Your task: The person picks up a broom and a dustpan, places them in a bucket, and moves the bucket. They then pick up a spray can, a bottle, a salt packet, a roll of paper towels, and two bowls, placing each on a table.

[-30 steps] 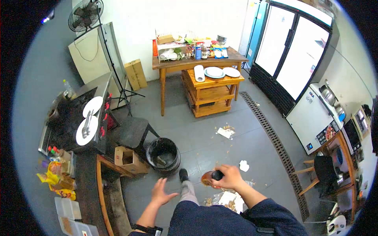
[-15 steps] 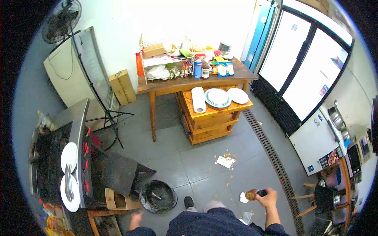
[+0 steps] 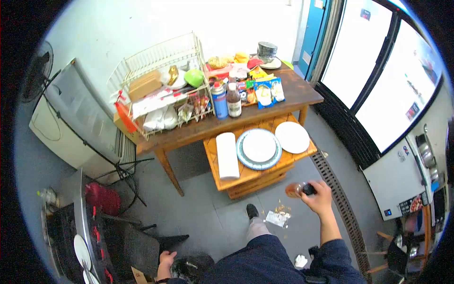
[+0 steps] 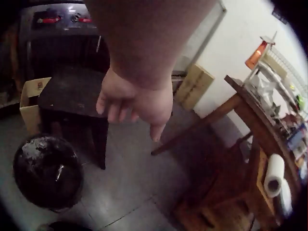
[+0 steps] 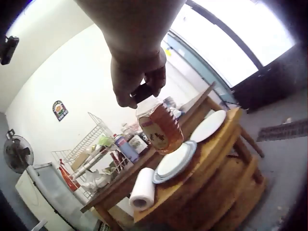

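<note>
My right hand grips the black cap of a bottle with amber-brown contents, held in front of the low wooden shelf unit. In the right wrist view the labelled bottle hangs below my right hand, its body in line with the stacked plates behind. My left hand hangs over the floor beside a black bucket, holding nothing. The left wrist view shows my left hand with fingers hanging loosely. On the low unit lie a paper roll, stacked plates and a white plate.
A wooden table with a wire rack, bottles and packets stands behind the low unit. A dark stool is at the left, near a stove. Litter lies on the floor; a grated drain runs at the right.
The view has come nearer to the table and low unit. My right hand has carried the bottle forward, away from my body. My left hand has dropped lower beside me.
</note>
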A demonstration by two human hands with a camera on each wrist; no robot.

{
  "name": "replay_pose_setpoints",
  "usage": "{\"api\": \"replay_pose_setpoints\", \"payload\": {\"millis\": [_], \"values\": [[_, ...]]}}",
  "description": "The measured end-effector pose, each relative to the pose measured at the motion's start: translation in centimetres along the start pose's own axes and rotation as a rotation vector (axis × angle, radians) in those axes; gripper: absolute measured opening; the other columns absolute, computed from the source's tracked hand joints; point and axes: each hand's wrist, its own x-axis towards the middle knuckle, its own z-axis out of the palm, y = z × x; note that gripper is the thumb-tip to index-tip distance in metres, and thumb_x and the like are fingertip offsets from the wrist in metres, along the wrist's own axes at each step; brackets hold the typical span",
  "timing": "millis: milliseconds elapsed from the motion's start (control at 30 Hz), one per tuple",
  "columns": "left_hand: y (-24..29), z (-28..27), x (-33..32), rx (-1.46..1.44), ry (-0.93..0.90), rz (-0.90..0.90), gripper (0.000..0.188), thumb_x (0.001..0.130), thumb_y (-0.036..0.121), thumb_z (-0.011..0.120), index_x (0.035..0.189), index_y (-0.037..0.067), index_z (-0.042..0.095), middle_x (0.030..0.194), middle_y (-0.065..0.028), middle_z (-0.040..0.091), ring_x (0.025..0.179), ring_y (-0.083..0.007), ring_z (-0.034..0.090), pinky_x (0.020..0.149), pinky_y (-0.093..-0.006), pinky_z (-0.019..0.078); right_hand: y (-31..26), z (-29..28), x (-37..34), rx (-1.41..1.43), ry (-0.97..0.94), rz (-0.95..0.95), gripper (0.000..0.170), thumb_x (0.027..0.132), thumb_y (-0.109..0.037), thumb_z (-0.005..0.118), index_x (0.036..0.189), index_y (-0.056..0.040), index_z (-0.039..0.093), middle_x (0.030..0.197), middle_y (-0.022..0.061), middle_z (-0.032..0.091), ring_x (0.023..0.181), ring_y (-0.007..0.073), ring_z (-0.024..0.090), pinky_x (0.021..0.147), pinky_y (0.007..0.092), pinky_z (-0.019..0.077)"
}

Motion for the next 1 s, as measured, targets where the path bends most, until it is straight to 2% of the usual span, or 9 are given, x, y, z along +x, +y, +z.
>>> {"api": "replay_pose_setpoints", "payload": {"millis": [133,267,300,500,533,567,633,667,1000], "values": [[6.4,-1.6,-1.0,-0.166,0.013,-0.195,0.058,0.061,0.029,0.068,0.103,-0.005,0.047,0.097,-0.0179,0.053,0.090,-0.0266,0.051,0.075,-0.0328,0.0400,0.5,5.8,15.9,0.086,0.061,-0.234,0.034,0.052,-0.019,0.065,0.083,-0.0065,0.057,0.067,0.0096,0.050,0.061,0.0262,0.052,0.053,0.0331,0.0428],[15.3,-3.4,-6.6,-0.293,0.136,-0.116,0.053,0.061,0.024,0.070,0.097,-0.006,0.048,0.082,-0.0101,0.054,0.074,-0.0196,0.051,0.066,-0.0306,0.0416,0.0,12.2,28.5,0.147,-0.108,-0.348,0.041,0.053,-0.021,0.065,0.091,-0.0093,0.054,0.077,0.0116,0.049,0.070,0.0302,0.052,0.059,0.0371,0.0430],[12.8,-1.5,-4.2,-0.451,0.230,-0.031,0.031,0.059,0.017,0.071,0.070,0.001,0.047,0.068,-0.0071,0.052,0.060,-0.0154,0.048,0.054,-0.0298,0.0401,-0.1,13.7,30.8,0.116,-0.179,-0.343,0.042,0.054,-0.022,0.064,0.092,-0.0094,0.054,0.079,0.0120,0.049,0.072,0.0300,0.052,0.062,0.0369,0.0431],[7.5,2.8,-2.4,-0.566,0.080,-0.255,0.019,0.072,0.016,0.057,0.065,0.000,0.049,0.080,-0.0165,0.055,0.070,-0.0272,0.054,0.059,-0.0326,0.0438,-0.2,20.8,40.0,-0.001,-0.484,-0.381,0.043,0.057,-0.024,0.064,0.096,-0.0103,0.054,0.088,0.0133,0.049,0.082,0.0282,0.051,0.072,0.0359,0.0420],[4.8,3.8,-1.6,-0.841,0.009,-0.232,0.022,0.073,0.018,0.056,0.060,0.001,0.049,0.078,-0.0162,0.055,0.067,-0.0272,0.054,0.056,-0.0335,0.0440,-0.1,21.6,40.8,-0.020,-0.532,-0.387,0.044,0.057,-0.024,0.064,0.097,-0.0105,0.054,0.090,0.0134,0.049,0.084,0.0277,0.050,0.073,0.0357,0.0417],[0.1,4.3,1.0,-1.747,-0.321,-0.260,0.027,0.075,0.021,0.054,0.056,0.002,0.048,0.075,-0.0159,0.055,0.064,-0.0273,0.054,0.053,-0.0344,0.0441,-0.4,22.1,41.2,0.003,-0.487,-0.398,0.043,0.053,-0.022,0.067,0.092,-0.0082,0.055,0.085,0.0130,0.051,0.079,0.0293,0.051,0.069,0.0365,0.0422],[1.5,5.1,-1.6,-1.330,-0.110,-0.286,0.026,0.075,0.022,0.053,0.060,0.002,0.047,0.077,-0.0159,0.054,0.066,-0.0275,0.053,0.056,-0.0347,0.0433,-0.2,23.1,41.9,0.007,-0.507,-0.443,0.044,0.053,-0.022,0.067,0.093,-0.0083,0.055,0.088,0.0138,0.050,0.081,0.0293,0.051,0.071,0.0362,0.0419],[5.2,4.8,-3.9,-0.589,0.076,-0.395,0.025,0.075,0.023,0.053,0.062,0.002,0.047,0.079,-0.0159,0.054,0.068,-0.0276,0.052,0.057,-0.0348,0.0428,0.0,23.6,42.2,0.009,-0.515,-0.462,0.045,0.053,-0.022,0.067,0.094,-0.0083,0.055,0.089,0.0142,0.050,0.083,0.0294,0.050,0.071,0.0360,0.0417],[12.8,1.2,-5.0,-0.437,0.024,-0.424,0.030,0.076,0.030,0.050,0.082,0.002,0.044,0.092,-0.0160,0.049,0.083,-0.0286,0.046,0.068,-0.0364,0.0384,-0.4,25.4,43.4,0.104,-0.615,-0.496,0.045,0.059,-0.010,0.061,0.103,-0.0122,0.051,0.099,0.0133,0.047,0.092,0.0292,0.047,0.079,0.0356,0.0391]]}}
